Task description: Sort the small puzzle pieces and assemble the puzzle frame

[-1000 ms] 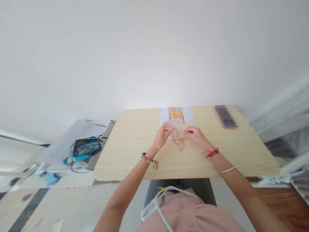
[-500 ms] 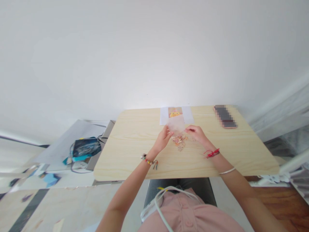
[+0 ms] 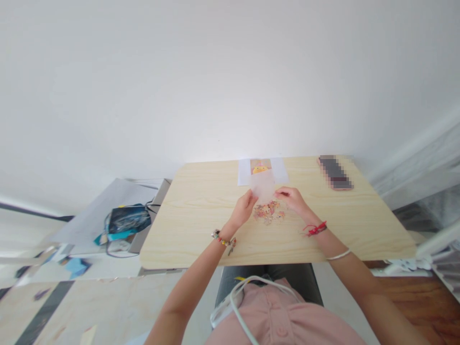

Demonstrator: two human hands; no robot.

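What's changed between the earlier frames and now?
The bag has shifted slightly away from the person, hiding more of the printed picture. More pieces show below it, spread wider on the table. The left hand still holds the bag; the right hand stays by its edge. The phone lies as before.

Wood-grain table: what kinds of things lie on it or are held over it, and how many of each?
Phone: 1
Sheet with printed picture: 1
Translucent bag, held in the left hand: 1
Pile of small puzzle pieces: 1 (pieces too small to count)
Total: 4
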